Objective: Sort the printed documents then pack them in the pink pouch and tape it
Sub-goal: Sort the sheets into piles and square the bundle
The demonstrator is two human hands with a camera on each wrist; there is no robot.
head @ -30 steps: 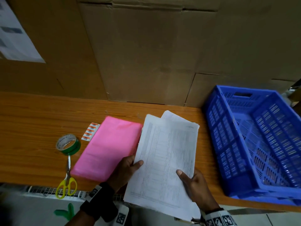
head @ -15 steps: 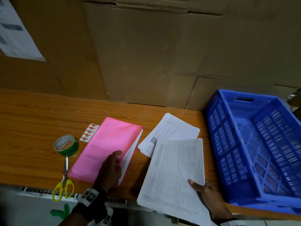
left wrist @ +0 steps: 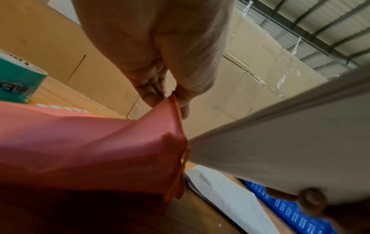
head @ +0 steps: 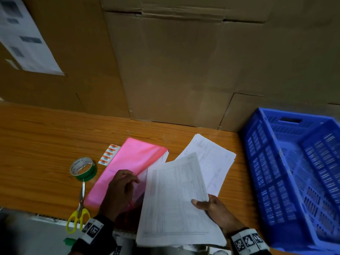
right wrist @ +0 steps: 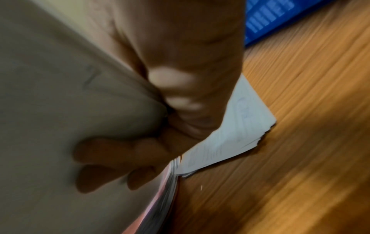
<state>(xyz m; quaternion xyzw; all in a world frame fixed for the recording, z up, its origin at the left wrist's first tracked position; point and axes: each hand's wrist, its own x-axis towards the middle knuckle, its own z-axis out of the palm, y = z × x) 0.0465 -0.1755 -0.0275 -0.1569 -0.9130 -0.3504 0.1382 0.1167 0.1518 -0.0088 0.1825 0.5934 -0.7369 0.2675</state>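
Cardboard boxes back the wooden bench [head: 36, 137]. On it lies the pink pouch [head: 128, 162], its open edge pinched up by the left hand [head: 119, 190]. Just beside it, the right hand [head: 215, 208] grips a printed stack [head: 174, 199] by its near corner.

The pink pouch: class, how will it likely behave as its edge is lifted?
The pink pouch probably flops: its edge bunches where the left hand pinches it. It looks thin and light. Likely slippery, since its surface shines.
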